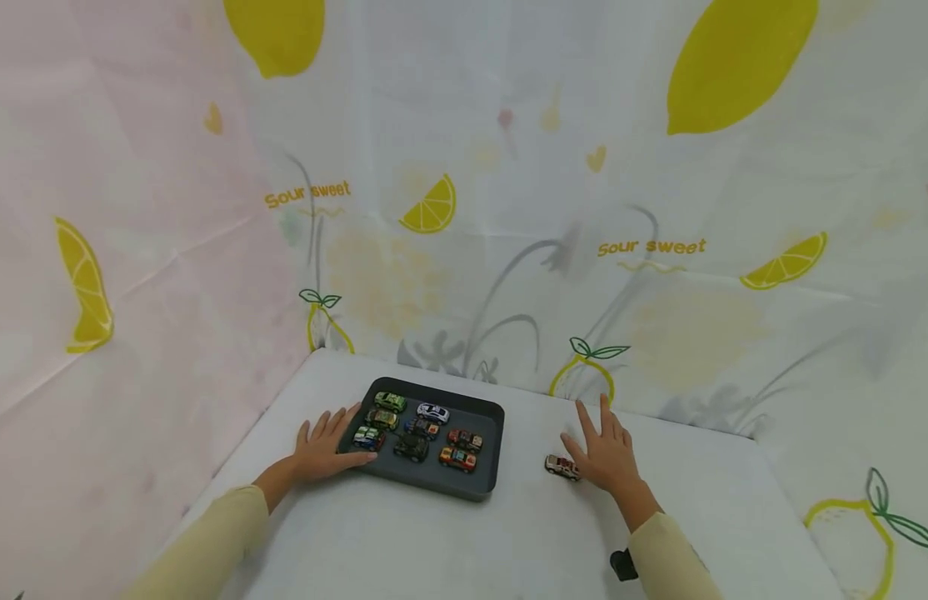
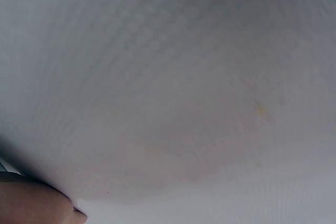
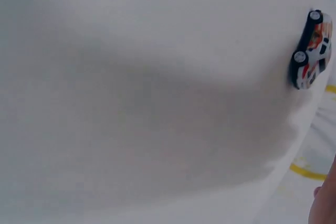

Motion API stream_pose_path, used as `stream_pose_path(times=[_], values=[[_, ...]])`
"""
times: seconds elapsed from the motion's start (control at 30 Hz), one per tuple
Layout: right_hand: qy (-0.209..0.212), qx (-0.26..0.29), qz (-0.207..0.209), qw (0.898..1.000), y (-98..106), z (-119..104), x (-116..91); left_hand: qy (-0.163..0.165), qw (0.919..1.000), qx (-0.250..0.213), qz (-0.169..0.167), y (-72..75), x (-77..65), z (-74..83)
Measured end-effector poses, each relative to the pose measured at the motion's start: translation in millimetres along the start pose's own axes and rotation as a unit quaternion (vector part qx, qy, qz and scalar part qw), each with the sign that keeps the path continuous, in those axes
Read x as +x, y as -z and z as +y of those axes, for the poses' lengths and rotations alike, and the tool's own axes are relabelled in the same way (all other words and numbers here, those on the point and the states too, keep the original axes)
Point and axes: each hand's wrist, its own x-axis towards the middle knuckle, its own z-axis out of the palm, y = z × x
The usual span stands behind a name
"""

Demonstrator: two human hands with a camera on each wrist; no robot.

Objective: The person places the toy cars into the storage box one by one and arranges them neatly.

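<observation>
A dark grey rectangular tray (image 1: 464, 490) lies on the white table, holding several toy cars, among them a green car (image 1: 390, 402), a white car (image 1: 432, 412) and an orange-red car (image 1: 458, 459). At its left end, my left hand (image 1: 321, 450) rests with fingers spread along the side and the thumb over the near corner. To the right of the tray, a white toy car with red and dark markings (image 1: 561, 467) stands on the table, its wheels showing in the right wrist view (image 3: 313, 50). My right hand (image 1: 610, 458) hovers beside it, fingers spread, partly overlapping it.
The white table (image 1: 434, 542) ends at the back and left against a lemon-printed cloth (image 1: 509, 275). A small black object (image 1: 624, 565) shows beside the right sleeve. The left wrist view is mostly a pale blurred surface, with a bit of hand (image 2: 34, 203) at lower left.
</observation>
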Motion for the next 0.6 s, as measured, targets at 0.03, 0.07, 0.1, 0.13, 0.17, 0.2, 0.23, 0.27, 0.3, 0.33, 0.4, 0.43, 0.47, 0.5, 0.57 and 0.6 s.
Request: stream_pose_path(times=[0.03, 0.07, 0.1, 0.13, 0.17, 0.2, 0.23, 0.27, 0.3, 0.33, 0.4, 0.43, 0.47, 0.5, 0.57, 0.6], values=[[-0.006, -0.002, 0.0, 1.0, 0, 4, -3, 0.001, 1.0, 0.0, 0.001, -2.0, 0.3, -1.4], [-0.013, -0.004, 0.0, 1.0, 0, 8, -6, 0.0, 1.0, -0.001, 0.002, -4.2, 0.8, -2.9], [-0.017, -0.005, 0.002, 1.0, 1, 12, -8, 0.003, 1.0, 0.002, 0.001, -5.8, 1.1, -4.1], [-0.022, -0.005, 0.003, 1.0, 1, 14, -11, 0.003, 1.0, 0.003, 0.003, -6.7, 1.2, -5.1], [-0.025, -0.006, 0.005, 1.0, 2, 16, -13, 0.007, 1.0, 0.004, 0.004, -7.4, 1.5, -6.1], [-0.028, -0.008, 0.005, 1.0, 2, 18, -14, 0.006, 1.0, 0.001, 0.006, -7.1, 1.5, -6.2], [-0.03, -0.008, 0.006, 0.999, 3, 19, -16, 0.004, 1.0, -0.003, 0.007, -6.3, 1.4, -6.2], [-0.031, -0.007, 0.006, 0.999, 4, 20, -17, 0.002, 0.9999, -0.002, 0.01, -5.8, 1.5, -6.3], [-0.033, -0.006, 0.006, 0.999, 4, 21, -18, 0.003, 0.9999, -0.002, 0.01, -4.9, 1.7, -6.1], [-0.033, -0.006, 0.005, 0.999, 5, 22, -20, 0.002, 0.9999, -0.003, 0.012, -4.1, 1.7, -5.9], [-0.031, -0.004, 0.004, 1.0, 5, 24, -23, 0.0, 0.9999, -0.002, 0.012, -3.0, 1.9, -5.4], [-0.03, -0.006, 0.005, 1.0, 5, 25, -24, 0.001, 0.9999, -0.001, 0.012, -3.0, 1.9, -5.5], [-0.029, -0.009, 0.005, 1.0, 5, 26, -26, 0.003, 0.9999, 0.003, 0.011, -3.1, 2.1, -5.3], [-0.029, -0.013, 0.006, 0.999, 5, 28, -28, 0.003, 1.0, 0.002, 0.009, -3.0, 2.1, -5.1], [-0.024, -0.021, 0.009, 0.999, 4, 30, -33, 0.002, 1.0, 0.001, 0.008, -3.5, 1.9, -5.8], [-0.019, -0.024, 0.013, 0.999, 3, 30, -35, 0.002, 1.0, 0.002, 0.008, -3.7, 1.9, -6.7]])
